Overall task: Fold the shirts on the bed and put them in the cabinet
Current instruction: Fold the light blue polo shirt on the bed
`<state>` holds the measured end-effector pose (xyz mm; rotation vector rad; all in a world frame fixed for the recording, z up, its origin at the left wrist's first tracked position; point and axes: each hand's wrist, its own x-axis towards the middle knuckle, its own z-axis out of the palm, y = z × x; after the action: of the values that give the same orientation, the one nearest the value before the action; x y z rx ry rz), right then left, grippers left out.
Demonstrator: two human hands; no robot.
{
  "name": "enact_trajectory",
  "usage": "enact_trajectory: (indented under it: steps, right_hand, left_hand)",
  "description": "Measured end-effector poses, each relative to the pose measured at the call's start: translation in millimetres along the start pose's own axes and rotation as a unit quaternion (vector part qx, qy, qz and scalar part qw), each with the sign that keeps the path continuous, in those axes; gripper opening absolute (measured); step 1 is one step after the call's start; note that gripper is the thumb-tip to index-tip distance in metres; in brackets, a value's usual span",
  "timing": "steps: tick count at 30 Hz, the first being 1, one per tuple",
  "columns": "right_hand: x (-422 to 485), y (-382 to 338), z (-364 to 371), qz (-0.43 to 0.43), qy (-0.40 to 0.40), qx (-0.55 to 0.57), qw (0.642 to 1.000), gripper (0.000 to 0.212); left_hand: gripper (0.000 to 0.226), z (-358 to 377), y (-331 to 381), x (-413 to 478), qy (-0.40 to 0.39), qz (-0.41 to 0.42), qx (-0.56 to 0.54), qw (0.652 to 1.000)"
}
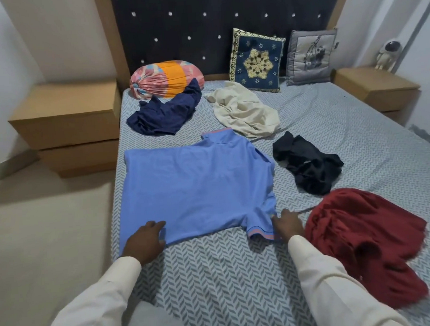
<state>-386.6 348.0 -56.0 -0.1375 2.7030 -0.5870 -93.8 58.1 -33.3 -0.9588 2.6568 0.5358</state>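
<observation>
White sleeves point(96, 301) lead to both hands at the near edge of the blue polo shirt point(195, 188), spread flat on the bed point(215, 275). The left hand point(145, 238) lies relaxed on its near-left corner. The right hand point(288, 223) touches the sleeve, its grip unclear. The collar sits far-right and the hem by the bed's left edge, so the long axis runs crosswise. Folding looks barely begun: the navy shirt point(164, 115), cream shirt point(243, 111), black shirt point(308, 165) and red shirt point(362, 240) lie crumpled.

Navy shirt point(164, 115) hides part of the striped bolster point(164, 78)
</observation>
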Motion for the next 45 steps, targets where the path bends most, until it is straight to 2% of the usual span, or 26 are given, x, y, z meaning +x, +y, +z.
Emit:
enact_trajectory:
  steps: [2,4,7,9,13,17,19,21,25,29,31,34,36,38,41,43,45]
  right_hand:
    - [1.5,-4.4,8.6,-0.009,-0.022,0.050,0.998,0.031]
    - [5.8,-3.5,2.4,0.007,-0.005,0.075,0.997,0.018]
    - [20.4,14.2,-13.2,0.045,0.054,0.066,0.995,0.035]
    - [30.3,25.0,-19.7,0.058,0.052,0.046,0.996,0.044]
    - [50.1,16.5,-24.9,0.045,0.060,0.112,0.991,0.028]
    - [89.8,0.5,-12.8,0.041,0.038,0.135,0.989,0.038]
    - [94.0,-10.9,-11.6,0.036,0.039,0.121,0.991,0.034]
    - [88.2,-20.5,-17.4,0.042,0.068,0.136,0.988,0.024]
    - [98.9,-15.9,-23.6,0.088,0.112,0.114,0.983,0.042]
    - [135.7,-34.7,-26.5,0.046,0.133,0.152,0.978,0.024]
    - [157.2,-51.7,-31.4,0.024,0.103,0.185,0.977,0.023]
    - [189.3,-72.3,-30.1,0.009,-0.006,0.256,0.967,0.008]
    - [201.2,-82.1,-32.7,0.022,-0.010,0.286,0.958,0.017]
    - [208.1,-83.5,-41.2,0.026,0.037,0.268,0.962,0.026]
    - [214.7,-83.7,-49.8,0.010,0.074,0.143,0.987,0.028]
    - [226.1,-91.7,-45.2,-0.009,0.060,0.107,0.992,0.036]
    - [235.1,-105.8,-41.2,-0.011,0.032,0.116,0.993,0.048]
  left_hand:
    - [0.069,7.6,15.9,6.9,-0.029,-0.004,0.008,1.000]
    - [0.071,14.1,27.9,12.2,-0.038,-0.024,0.053,0.998]
    - [0.072,16.0,34.9,12.8,-0.042,-0.061,0.082,0.994]
    - [0.073,16.4,36.4,12.8,-0.052,-0.072,0.089,0.992]
    - [0.066,15.1,38.6,14.9,-0.053,-0.086,0.068,0.993]
    - [0.057,15.8,39.8,25.0,-0.013,-0.094,0.069,0.993]
    - [0.059,14.3,42.7,32.2,0.004,-0.105,0.073,0.992]
    - [0.064,10.4,44.9,42.4,0.018,-0.109,0.091,0.990]
    - [0.078,-2.1,40.2,79.4,0.004,-0.051,0.074,0.996]
    - [0.096,-20.5,39.1,126.5,-0.051,0.013,0.052,0.997]
    - [0.106,-28.5,39.8,141.7,-0.081,0.008,0.062,0.995]
    - [0.121,-37.8,38.0,158.8,-0.107,-0.014,0.106,0.989]
    - [0.130,-44.6,37.9,167.7,-0.109,-0.019,0.133,0.985]
    - [0.138,-50.8,40.5,174.9,-0.116,-0.023,0.146,0.982]
    - [0.147,-57.3,47.1,186.5,-0.131,-0.028,0.165,0.977]
    - [0.153,-58.1,51.0,193.6,-0.132,-0.031,0.171,0.976]
    - [0.157,-56.7,53.8,197.1,-0.130,-0.035,0.170,0.976]
